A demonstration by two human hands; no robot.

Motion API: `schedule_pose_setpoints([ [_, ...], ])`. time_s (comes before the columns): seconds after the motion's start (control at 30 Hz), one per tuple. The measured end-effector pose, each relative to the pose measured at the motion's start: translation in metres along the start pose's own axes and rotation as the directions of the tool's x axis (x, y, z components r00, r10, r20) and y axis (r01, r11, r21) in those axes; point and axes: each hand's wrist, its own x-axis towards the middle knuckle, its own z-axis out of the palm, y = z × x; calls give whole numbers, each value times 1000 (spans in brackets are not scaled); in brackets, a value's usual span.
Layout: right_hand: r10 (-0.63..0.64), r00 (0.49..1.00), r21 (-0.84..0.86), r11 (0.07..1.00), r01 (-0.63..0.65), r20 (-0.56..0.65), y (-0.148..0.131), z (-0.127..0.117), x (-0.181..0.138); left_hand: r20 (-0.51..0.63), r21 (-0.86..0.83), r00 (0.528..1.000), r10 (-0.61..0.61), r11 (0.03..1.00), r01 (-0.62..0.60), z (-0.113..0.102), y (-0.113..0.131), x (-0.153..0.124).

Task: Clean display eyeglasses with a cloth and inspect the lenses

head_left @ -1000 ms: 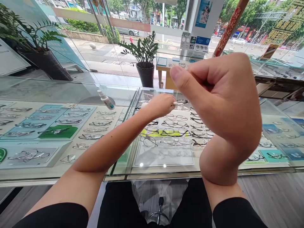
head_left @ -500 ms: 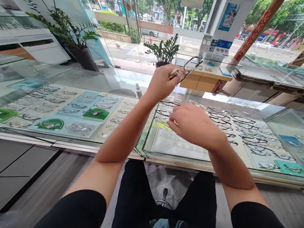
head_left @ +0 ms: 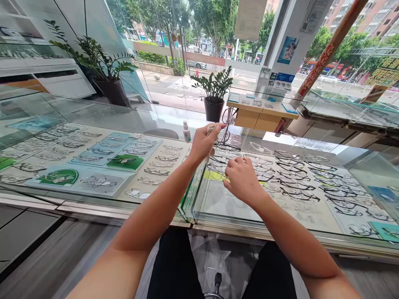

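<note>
My left hand (head_left: 204, 143) is closed around a pair of dark-rimmed eyeglasses (head_left: 230, 117), raised above the far part of the glass display case. A pale, crumpled cloth (head_left: 211, 129) is tucked in the same hand. The lenses and rims stick out past the fingertips, tilted upright. My right hand (head_left: 243, 179) hovers lower and nearer, over the case top. Its fingers bend loosely, with the thumb apart and nothing visible in them. A small white spray bottle (head_left: 186, 132) stands on the glass just left of my left hand.
Rows of eyeglass frames (head_left: 296, 182) lie inside the glass case (head_left: 215, 216). A second case section (head_left: 102, 193) with more frames is on the left. Potted plants (head_left: 214, 109) stand beyond the counter, near a wooden display cabinet (head_left: 258, 118) and the window.
My left hand has come down with the eyeglasses and cloth, which are now more upright. My right hand's fingers have turned forward. The view has tilted up slightly.
</note>
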Motion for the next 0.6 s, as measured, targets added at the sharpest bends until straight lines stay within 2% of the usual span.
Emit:
schedule_pose_setpoints([
  [0.2, -34, 999, 8, 999, 34, 36, -3, 8, 1, 30, -66, 998, -58, 996, 60, 3, 1, -4],
  [0.37, -46, 998, 10, 999, 46, 50, -7, 17, 4, 33, -59, 998, -52, 997, 54, 3, 4, -7],
  [0.6, -25, 995, 102, 995, 16, 93, -6, 7, 5, 60, -21, 996, -60, 998, 61, 1, 10, -9],
])
